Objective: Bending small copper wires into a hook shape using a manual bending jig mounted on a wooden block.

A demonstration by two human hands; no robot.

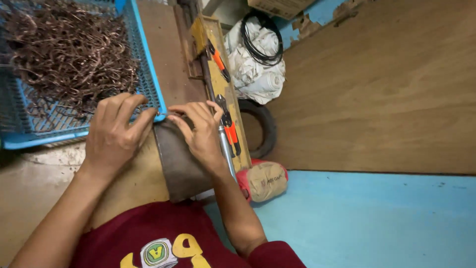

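Both my hands, left [115,133] and right [201,130], pinch something small I cannot make out, over a dark block [178,164] beside the blue basket [148,74] of wire bits [69,54].

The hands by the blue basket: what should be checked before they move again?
1. Left hand next to the blue basket corner: ok.
2. Right hand on the dark board: ok.
3. Small piece pinched between the fingertips: cannot tell, too small.
4. Bent brown wire pieces inside the basket: ok.
5. Orange-handled cutters close to the right hand: ok.
6. Cutters shut: cannot tell.
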